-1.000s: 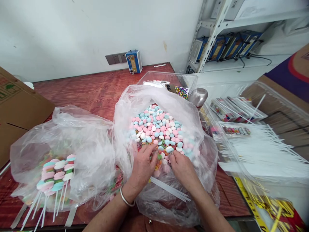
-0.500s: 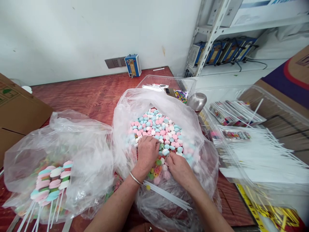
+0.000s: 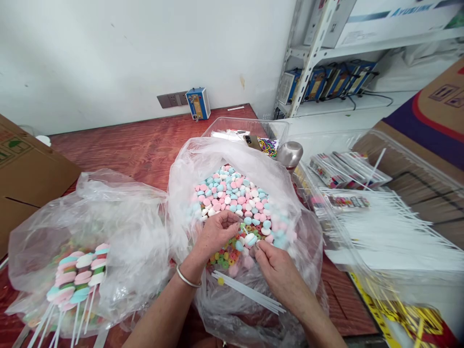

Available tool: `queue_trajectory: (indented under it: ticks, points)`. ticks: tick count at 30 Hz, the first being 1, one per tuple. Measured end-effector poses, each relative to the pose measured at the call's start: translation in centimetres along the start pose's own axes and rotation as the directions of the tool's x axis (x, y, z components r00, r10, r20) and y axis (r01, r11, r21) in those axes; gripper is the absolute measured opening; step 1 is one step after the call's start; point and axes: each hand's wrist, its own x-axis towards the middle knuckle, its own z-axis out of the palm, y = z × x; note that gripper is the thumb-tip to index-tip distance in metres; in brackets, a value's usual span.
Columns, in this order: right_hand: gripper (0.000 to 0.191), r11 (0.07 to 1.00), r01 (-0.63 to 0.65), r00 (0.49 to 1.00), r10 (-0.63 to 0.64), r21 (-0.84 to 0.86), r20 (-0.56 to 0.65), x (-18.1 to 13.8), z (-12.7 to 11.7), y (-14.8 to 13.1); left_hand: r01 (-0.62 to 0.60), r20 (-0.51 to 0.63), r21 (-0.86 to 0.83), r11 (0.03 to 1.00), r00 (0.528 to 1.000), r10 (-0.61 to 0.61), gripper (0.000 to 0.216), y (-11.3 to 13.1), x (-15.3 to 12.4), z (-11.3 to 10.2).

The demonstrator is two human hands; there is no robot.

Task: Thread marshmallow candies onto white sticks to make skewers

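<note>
A large clear plastic bag (image 3: 181, 169) lies open before me, filled with pink, white and blue marshmallows (image 3: 232, 191). Ring-shaped gummies (image 3: 226, 253) in several colours show at its near side. My left hand (image 3: 217, 234) hovers over the candies, thumb and fingers apart, close to the tip of a small candy skewer (image 3: 250, 239). My right hand (image 3: 273, 263) pinches the lower end of this skewer, which carries white and blue marshmallows; its stick is mostly hidden by the fingers. Several white sticks (image 3: 250, 292) lie across the bag's near edge.
On the left, finished-looking marshmallow skewers (image 3: 81, 278) rest on another plastic bag (image 3: 119, 203), beside a cardboard box (image 3: 32, 169). To the right a clear bin (image 3: 348, 246) holds many white sticks. A metal scoop (image 3: 290, 154) and a phone (image 3: 252, 141) sit behind the bag.
My left hand has moved left and its fingers have spread from the candy skewer. My right hand stays at the skewer, slightly lower. More gummies show between the hands.
</note>
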Motion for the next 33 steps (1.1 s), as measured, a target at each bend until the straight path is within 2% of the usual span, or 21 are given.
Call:
queue_trajectory:
  ticks: [12,18,22,25,27,29,33]
  points:
    - [0.027,0.997,-0.032,0.999,0.03,0.069,0.031,-0.6,0.4,-0.1,-0.084,-0.021,0.133,0.987,0.996,0.088,0.007,-1.0,-1.2,0.6]
    - [0.026,0.995,-0.047,0.998,0.043,0.086,0.051,-0.5,1.6,-0.1,-0.132,-0.036,0.132,0.982,0.99,0.138,0.009,-1.6,-1.1,0.8]
    - [0.028,0.991,-0.042,0.999,0.038,0.129,0.032,-0.4,1.6,0.1,-0.158,-0.094,0.241,0.958,0.978,0.185,0.01,-1.7,-0.9,0.9]
    - [0.031,0.994,-0.05,0.999,0.048,0.102,0.021,-0.6,0.8,0.7,-0.14,-0.218,0.449,0.882,0.941,0.26,0.012,-1.7,-0.8,-0.1]
    - [0.033,0.997,-0.075,0.997,0.074,0.037,0.012,-0.7,0.2,1.3,-0.123,-0.248,0.608,0.784,0.909,0.335,0.014,-1.7,-0.7,-1.0]
    - [0.032,0.991,-0.109,0.993,0.112,-0.074,0.03,-0.6,-0.2,1.8,-0.133,-0.205,0.73,0.671,0.893,0.401,0.015,-1.7,-0.6,-1.6]
    - [0.032,0.942,-0.143,0.979,0.18,-0.304,0.098,0.1,-0.4,1.9,-0.269,-0.006,0.831,0.488,0.871,0.491,0.014,-1.7,-0.5,-1.0]
